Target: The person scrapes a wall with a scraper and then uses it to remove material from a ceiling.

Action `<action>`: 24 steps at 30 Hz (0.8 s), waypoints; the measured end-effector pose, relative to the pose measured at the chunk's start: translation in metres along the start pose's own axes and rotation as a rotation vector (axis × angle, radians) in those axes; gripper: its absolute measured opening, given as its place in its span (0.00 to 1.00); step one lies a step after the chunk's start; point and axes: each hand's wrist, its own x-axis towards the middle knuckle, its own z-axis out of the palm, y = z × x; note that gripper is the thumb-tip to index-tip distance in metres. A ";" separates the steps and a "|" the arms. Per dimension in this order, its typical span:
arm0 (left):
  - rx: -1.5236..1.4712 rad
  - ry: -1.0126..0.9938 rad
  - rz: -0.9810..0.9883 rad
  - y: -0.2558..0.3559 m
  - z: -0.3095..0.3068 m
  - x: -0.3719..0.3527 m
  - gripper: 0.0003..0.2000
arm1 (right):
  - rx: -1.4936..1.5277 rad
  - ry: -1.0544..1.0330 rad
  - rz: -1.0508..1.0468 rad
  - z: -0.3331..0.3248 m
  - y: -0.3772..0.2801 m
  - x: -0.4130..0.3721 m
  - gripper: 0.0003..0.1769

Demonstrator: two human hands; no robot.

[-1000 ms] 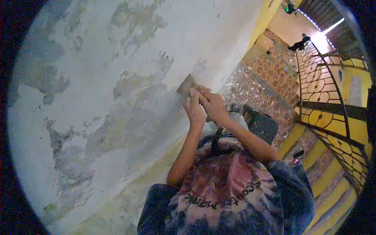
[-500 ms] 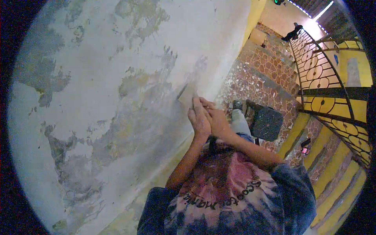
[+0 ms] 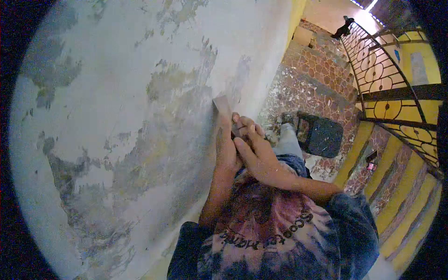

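A flat scraper blade [image 3: 222, 105] stands against the patchy white wall [image 3: 116, 116], which shows grey and yellowish worn areas. Its handle lies between my two hands, mostly hidden by fingers. My left hand [image 3: 226, 149] is wrapped along the wall side of the scraper, close to the plaster. From the other side my right hand [image 3: 257, 151] closes on the same tool, its fingers bent around the dark part of the handle.
Beside my leg a dark plastic chair or stool [image 3: 324, 136] stands on the red stone-patterned floor [image 3: 322, 65], which is strewn with white flakes. Yellow-edged steps [image 3: 396, 196] descend at the right, beyond them a metal railing [image 3: 385, 79]. A small pink-lit object [image 3: 371, 166] lies on a step.
The blade shows more fully and sits slightly higher and to the left. My right hand has shifted its grip, with its fingers more spread around the handle. The view has moved slightly.
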 end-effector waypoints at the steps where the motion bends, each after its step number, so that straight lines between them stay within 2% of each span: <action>1: 0.000 -0.007 -0.004 -0.001 -0.001 0.001 0.17 | -0.003 0.007 -0.001 0.001 0.002 0.000 0.24; 4: 0.019 -0.063 0.000 -0.005 -0.003 0.005 0.18 | 0.010 0.053 0.007 -0.002 0.007 0.001 0.21; 7: 0.010 -0.079 -0.010 -0.008 -0.003 0.010 0.19 | -0.150 0.063 -0.050 -0.007 0.003 0.002 0.19; 10: 0.001 -0.105 0.028 -0.009 -0.002 0.007 0.19 | 0.004 0.038 0.060 -0.005 0.001 -0.002 0.19; 12: 0.000 -0.108 0.038 -0.007 -0.003 0.006 0.20 | -0.098 0.097 -0.188 -0.003 0.007 0.001 0.18; 15: 0.049 -0.050 0.055 -0.006 0.005 0.013 0.20 | -0.075 0.083 -0.070 -0.008 0.004 0.002 0.19; 19: 0.031 -0.115 0.092 -0.001 0.011 0.013 0.20 | -0.085 0.122 -0.095 -0.007 -0.007 0.004 0.19; 21: 0.094 -0.078 0.069 0.007 0.012 0.007 0.20 | -0.054 0.108 -0.144 -0.002 0.004 0.010 0.19; 24: 0.044 -0.054 0.096 -0.006 0.008 0.016 0.21 | -0.068 0.076 -0.083 -0.011 -0.013 0.001 0.19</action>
